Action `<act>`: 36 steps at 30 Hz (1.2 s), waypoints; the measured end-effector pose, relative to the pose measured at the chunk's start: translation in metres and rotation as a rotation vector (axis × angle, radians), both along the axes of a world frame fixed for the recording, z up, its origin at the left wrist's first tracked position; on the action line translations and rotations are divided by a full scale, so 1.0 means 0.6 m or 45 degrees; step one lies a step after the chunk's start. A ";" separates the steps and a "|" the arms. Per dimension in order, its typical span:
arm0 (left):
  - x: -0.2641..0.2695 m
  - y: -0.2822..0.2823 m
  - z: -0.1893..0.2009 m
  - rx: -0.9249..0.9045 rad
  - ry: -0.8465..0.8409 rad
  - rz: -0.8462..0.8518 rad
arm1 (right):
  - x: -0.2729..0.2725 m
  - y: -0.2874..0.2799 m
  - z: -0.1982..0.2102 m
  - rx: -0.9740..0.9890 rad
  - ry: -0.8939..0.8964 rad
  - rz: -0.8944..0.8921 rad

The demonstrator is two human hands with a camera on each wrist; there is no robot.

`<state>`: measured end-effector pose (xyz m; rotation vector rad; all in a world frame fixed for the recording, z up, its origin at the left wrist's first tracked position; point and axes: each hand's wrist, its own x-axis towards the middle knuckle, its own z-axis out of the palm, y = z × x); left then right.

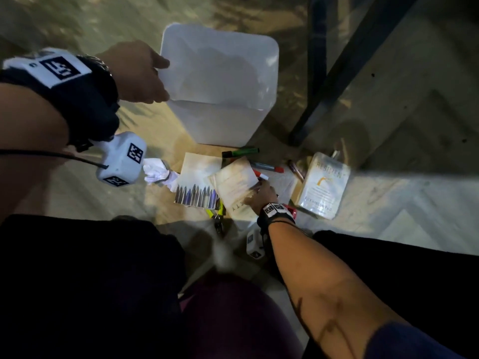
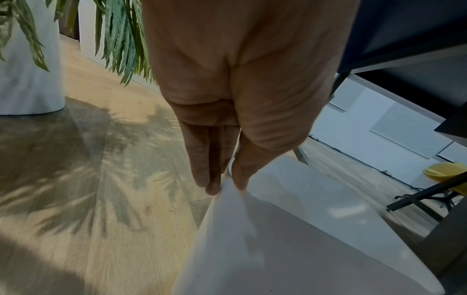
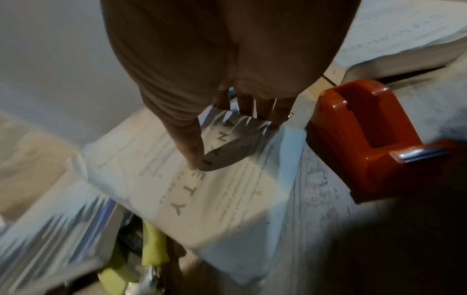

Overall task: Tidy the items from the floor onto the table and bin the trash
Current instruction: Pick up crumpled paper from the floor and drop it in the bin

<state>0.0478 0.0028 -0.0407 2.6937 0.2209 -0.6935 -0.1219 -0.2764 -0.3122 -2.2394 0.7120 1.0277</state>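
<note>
Wooden floor [image 1: 160, 211]: left hand [image 1: 137, 73] pinches bin [image 1: 220, 94] rim; right hand [image 1: 261, 195] grips book [image 1: 237, 187] corner, tape dispenser [image 3: 366, 137] beside, markers [image 1: 264, 165] beyond.

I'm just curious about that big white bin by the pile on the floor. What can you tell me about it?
The white bin is a tall container with rounded corners, seemingly smooth plastic. It stands on the wooden floor beside a dark table leg, just behind the scattered books and markers. Its mouth is open, and it looks tilted toward the person. The left hand pinches its rim, thumb inside, fingers outside. Its contents can't be made out.
</note>
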 end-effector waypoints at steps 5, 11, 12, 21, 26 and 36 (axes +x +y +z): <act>0.001 0.003 -0.009 -0.040 0.010 0.053 | 0.002 0.015 -0.001 -0.234 0.015 0.219; 0.003 0.005 -0.011 -0.075 0.027 0.086 | -0.001 -0.012 0.007 0.072 -0.123 0.035; 0.003 0.004 -0.009 -0.066 0.029 0.078 | 0.000 -0.021 0.015 0.231 -0.132 -0.055; -0.004 -0.002 0.001 -0.060 0.025 0.050 | 0.050 -0.164 0.079 0.861 -0.152 -0.945; -0.003 -0.006 0.008 0.022 0.019 0.002 | 0.041 -0.231 0.066 0.713 -0.154 -0.919; -0.005 -0.007 0.010 -0.016 0.013 0.041 | 0.010 -0.178 0.029 -0.140 -0.178 -0.629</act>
